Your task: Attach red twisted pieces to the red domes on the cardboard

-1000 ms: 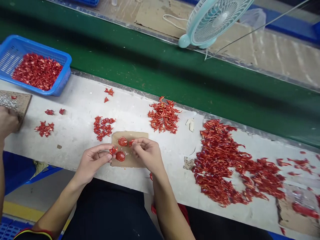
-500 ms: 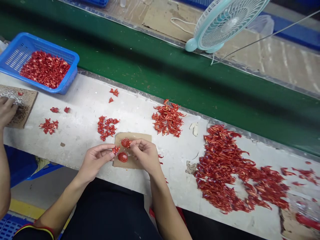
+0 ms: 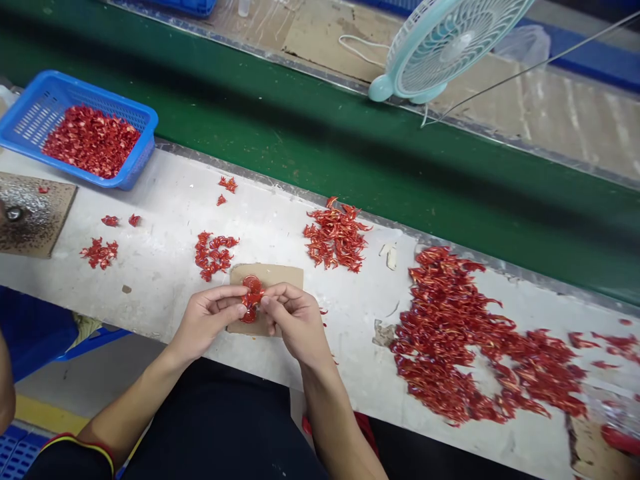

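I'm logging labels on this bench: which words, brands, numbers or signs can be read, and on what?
None can be read.
The round pale-blue plastic fan, blue plastic mesh basket and flat brown cardboard sheet show no legible lettering.
The small glossy red handheld pieces are too small to tell.

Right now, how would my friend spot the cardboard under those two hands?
Find the long white table in front of the green strip. On it, beneath the left hand and right hand, lies the small tan cardboard. Unlike the dark-speckled board at the far left, it has two shiny red rounds on it.
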Demonstrator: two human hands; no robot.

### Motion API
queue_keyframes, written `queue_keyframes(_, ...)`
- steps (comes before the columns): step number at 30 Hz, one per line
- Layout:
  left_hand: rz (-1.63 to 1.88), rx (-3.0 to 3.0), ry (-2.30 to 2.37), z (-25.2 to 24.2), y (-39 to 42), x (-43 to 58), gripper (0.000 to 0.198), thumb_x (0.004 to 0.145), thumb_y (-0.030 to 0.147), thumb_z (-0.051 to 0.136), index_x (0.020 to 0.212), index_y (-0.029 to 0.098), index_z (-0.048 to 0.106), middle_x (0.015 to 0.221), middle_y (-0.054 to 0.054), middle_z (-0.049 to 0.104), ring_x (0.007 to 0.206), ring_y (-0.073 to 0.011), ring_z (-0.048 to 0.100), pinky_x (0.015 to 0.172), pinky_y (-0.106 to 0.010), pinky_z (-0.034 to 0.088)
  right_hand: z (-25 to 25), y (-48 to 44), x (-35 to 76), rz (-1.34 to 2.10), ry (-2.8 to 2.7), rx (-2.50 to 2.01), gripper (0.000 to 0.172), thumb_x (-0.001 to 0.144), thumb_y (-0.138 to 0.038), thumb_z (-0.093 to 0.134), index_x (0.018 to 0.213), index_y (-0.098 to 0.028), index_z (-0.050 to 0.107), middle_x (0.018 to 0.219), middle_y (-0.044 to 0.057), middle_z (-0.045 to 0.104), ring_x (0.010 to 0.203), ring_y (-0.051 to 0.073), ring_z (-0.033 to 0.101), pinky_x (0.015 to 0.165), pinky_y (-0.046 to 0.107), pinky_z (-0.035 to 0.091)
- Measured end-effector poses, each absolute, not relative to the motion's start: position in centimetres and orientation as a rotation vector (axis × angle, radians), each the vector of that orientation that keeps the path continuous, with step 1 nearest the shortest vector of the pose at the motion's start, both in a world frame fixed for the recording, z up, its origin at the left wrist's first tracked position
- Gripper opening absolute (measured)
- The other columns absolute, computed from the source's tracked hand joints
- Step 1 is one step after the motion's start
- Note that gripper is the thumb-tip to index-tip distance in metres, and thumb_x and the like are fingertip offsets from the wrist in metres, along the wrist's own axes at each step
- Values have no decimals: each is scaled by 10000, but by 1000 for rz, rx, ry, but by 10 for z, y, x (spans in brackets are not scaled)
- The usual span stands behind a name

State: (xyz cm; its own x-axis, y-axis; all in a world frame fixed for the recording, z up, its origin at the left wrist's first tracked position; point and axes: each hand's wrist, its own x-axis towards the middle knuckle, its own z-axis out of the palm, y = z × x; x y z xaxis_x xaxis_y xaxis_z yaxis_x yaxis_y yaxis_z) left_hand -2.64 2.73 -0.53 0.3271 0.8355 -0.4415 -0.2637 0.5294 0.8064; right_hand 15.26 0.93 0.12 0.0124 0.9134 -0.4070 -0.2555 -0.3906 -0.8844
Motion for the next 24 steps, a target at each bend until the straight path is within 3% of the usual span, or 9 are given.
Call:
queue_keyframes(9, 797, 793, 1075, -3, 23, -23, 301, 783, 307, 842, 1071, 228, 808, 1069, -67, 808, 994, -234, 763, 906, -324, 613, 10, 1, 144, 1367, -867, -1419, 233, 886, -433, 753, 909, -203, 723, 628, -20, 625, 493, 93, 510, 450, 208, 461)
queue_keyframes(13, 810, 804, 1089, -3, 23, -21, 328, 791, 321, 833, 1103, 225, 800, 1171, -86, 783, 1073, -270, 746, 944, -367, 608, 12, -1, 143, 1316, -860, -1431, 226, 882, -433, 754, 926, -212, 746, 742, 12, 706, 493, 101, 547, 448, 228, 497)
queue_keyframes(24, 819, 858, 1103, 3, 25, -19, 302, 797, 314, 827, 1089, 242, 807, 1192, -84, 776, 1125, -275, 724, 967, -382, 601, 14, -7, 139, 1309, -774, -1403, 215, 846, -411, 791, 932, -221, 739, 844, 38, 770, 680, 165, 701, 531, 267, 602)
